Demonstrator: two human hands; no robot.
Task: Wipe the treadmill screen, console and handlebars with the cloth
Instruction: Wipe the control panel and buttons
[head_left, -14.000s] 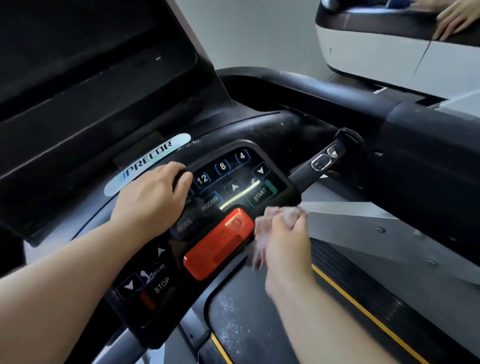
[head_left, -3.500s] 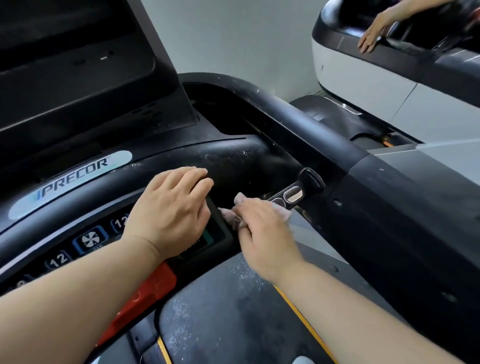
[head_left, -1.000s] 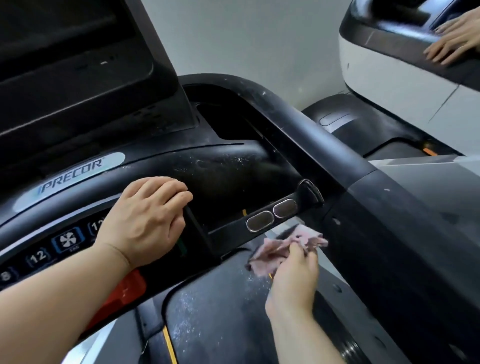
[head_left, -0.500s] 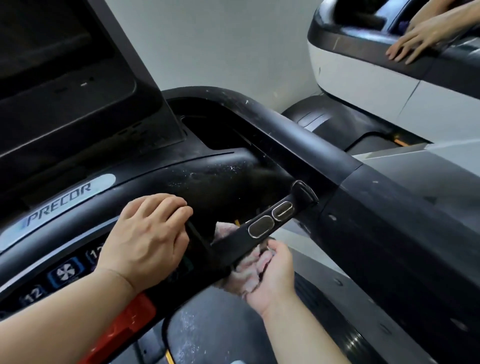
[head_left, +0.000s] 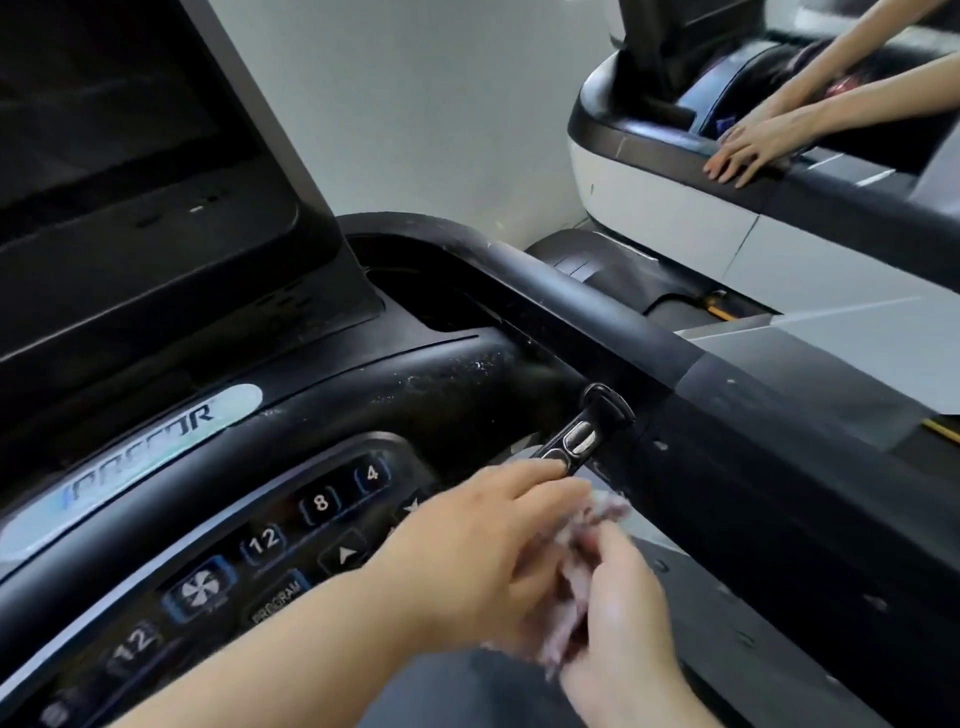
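Glass of the screen (head_left: 104, 135) fills the upper left, dark and tilted back. Below it the badge (head_left: 156, 431) sits on the console (head_left: 426, 384), whose curved top shows pale specks (head_left: 467, 366), so by my reading that part has not been wiped properly yet. The buttons (head_left: 319, 501) run along the lower panel.

Both hands meet in front of the panel's right end, blurred by motion. The left hand (head_left: 483, 551) reaches across with fingers laid over the cloth (head_left: 597, 525); whether it pinches the fabric or only touches it cannot be told. The right hand (head_left: 618, 618) has its fingers curled round the bunched pink cloth from below. Bringing both hands together like this looks like regathering or refolding the cloth for a fresh face, rather than wiping.

Just beyond the fingertips the short grip (head_left: 579, 436) with its metal pads juts out, close enough to be the likely next surface. The long handlebar (head_left: 597, 317) runs past it. At far right, another person's hands (head_left: 753, 145) rest on the neighbouring machine (head_left: 665, 218).
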